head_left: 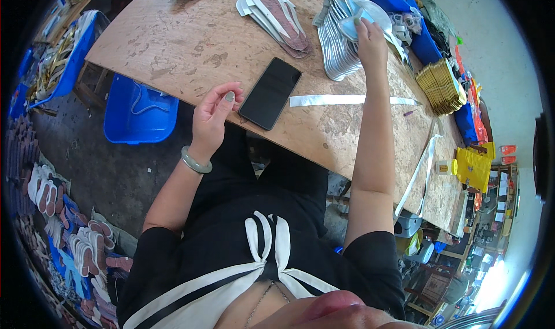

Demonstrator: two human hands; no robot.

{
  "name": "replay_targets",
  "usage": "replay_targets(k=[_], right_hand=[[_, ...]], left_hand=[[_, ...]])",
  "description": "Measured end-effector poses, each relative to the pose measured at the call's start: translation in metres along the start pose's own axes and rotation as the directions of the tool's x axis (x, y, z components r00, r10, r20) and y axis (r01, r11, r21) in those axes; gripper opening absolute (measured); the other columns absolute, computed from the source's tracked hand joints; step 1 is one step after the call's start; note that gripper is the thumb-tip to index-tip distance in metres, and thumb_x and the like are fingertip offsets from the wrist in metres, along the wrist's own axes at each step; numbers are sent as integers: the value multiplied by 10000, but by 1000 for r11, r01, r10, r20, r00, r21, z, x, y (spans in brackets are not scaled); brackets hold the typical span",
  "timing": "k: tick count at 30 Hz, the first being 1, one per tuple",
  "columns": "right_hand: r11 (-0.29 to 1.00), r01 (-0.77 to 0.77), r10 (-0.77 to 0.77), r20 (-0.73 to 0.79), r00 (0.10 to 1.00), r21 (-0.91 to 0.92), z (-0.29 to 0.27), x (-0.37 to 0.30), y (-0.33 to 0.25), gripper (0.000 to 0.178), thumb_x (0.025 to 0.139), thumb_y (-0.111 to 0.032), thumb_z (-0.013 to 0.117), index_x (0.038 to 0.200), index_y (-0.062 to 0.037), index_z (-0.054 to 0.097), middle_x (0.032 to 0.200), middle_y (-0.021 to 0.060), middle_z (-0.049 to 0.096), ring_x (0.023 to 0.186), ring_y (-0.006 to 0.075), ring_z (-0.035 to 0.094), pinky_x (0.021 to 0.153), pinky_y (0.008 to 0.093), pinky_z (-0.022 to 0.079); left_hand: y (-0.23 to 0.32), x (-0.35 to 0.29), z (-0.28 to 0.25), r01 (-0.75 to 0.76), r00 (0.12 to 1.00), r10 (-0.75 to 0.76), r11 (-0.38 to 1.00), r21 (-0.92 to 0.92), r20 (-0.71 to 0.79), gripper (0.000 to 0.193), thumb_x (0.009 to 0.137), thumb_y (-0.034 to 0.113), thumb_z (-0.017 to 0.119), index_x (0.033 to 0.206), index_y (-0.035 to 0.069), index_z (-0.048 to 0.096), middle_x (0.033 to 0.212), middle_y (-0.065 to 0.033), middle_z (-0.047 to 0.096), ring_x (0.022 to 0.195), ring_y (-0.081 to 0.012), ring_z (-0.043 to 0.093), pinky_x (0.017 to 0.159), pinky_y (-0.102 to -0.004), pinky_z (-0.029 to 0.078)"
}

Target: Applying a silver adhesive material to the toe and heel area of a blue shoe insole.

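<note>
My right hand [371,43] reaches out to the far right of the table, over a fanned stack of silver-edged insoles [342,54]. Its fingers are closed on a pale blue and white insole [348,28] at the top of that stack. Near the table's front edge, my left hand [215,110] hovers with loosely bent fingers and nothing visible in it. A black phone [270,93] lies beside it. Below my right forearm, a white strip [326,100] stretches across the wood. Another pile of insoles, white and brownish [276,20], rests farther back.
The wooden table [173,51] also bears a gold stack [440,87], loose white strips [417,176] and a small yellow-lidded tub [446,167]. Blue bins [425,37] line its right side. A blue basin [140,112] sits on the floor at left, with shoe parts [87,251] piled nearer me.
</note>
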State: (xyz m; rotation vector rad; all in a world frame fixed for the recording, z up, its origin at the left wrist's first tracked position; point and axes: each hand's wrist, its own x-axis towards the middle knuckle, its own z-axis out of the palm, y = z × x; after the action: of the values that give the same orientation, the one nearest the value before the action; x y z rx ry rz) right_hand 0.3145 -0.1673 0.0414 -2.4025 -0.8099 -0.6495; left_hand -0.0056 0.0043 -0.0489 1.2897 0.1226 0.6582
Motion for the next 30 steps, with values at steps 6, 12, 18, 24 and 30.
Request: replay_targets(k=[6, 12, 18, 24, 30], right_hand=[[957, 183, -166, 89, 982, -226, -5, -9, -55, 569, 791, -495, 636, 1249, -164, 569, 1363, 179, 445, 1267, 451, 359, 958, 625, 330], [943, 325, -332, -169, 928, -71, 4, -9, -24, 381, 784, -203, 661, 1161, -159, 621, 1242, 138, 558, 1183, 382, 484, 947, 477, 412], [874, 487, -473, -247, 846, -5, -17, -8, -7, 375, 767, -72, 651, 1135, -140, 623, 1223, 142, 566, 1204, 365, 474, 979, 431, 403], [977, 116, -138, 113, 984, 182, -36, -12, -11, 428, 797, -333, 673, 1170, -132, 613, 1274, 191, 519, 1206, 372, 474, 968, 437, 418], [962, 165, -148, 96, 984, -217, -18, 4, -22, 495, 788, -404, 643, 1182, -107, 601, 1311, 210, 460, 1124, 359, 529, 929, 442, 437]], left_hand=[[-9, 3, 2, 69, 998, -69, 997, 37, -9, 255, 951, 167, 527, 1149, 14, 576, 1004, -41, 618, 883, -88, 572, 776, -220, 455], [-9, 5, 2, 106, 994, -105, 993, 43, -18, 252, 948, 154, 533, 1149, 6, 574, 992, -40, 617, 877, -89, 575, 792, -223, 459], [-11, 4, 2, 95, 995, -95, 995, 24, -11, 245, 948, 130, 529, 1148, -5, 571, 995, -40, 616, 880, -90, 575, 810, -231, 462], [-4, 7, 3, 121, 993, -121, 993, 12, -2, 241, 948, 136, 529, 1144, 3, 576, 995, -37, 613, 883, -90, 573, 805, -225, 460], [-9, 41, 5, -33, 999, 30, 985, 170, 21, 241, 942, 137, 534, 1151, 27, 581, 1007, -32, 609, 869, -97, 583, 775, -228, 469]])
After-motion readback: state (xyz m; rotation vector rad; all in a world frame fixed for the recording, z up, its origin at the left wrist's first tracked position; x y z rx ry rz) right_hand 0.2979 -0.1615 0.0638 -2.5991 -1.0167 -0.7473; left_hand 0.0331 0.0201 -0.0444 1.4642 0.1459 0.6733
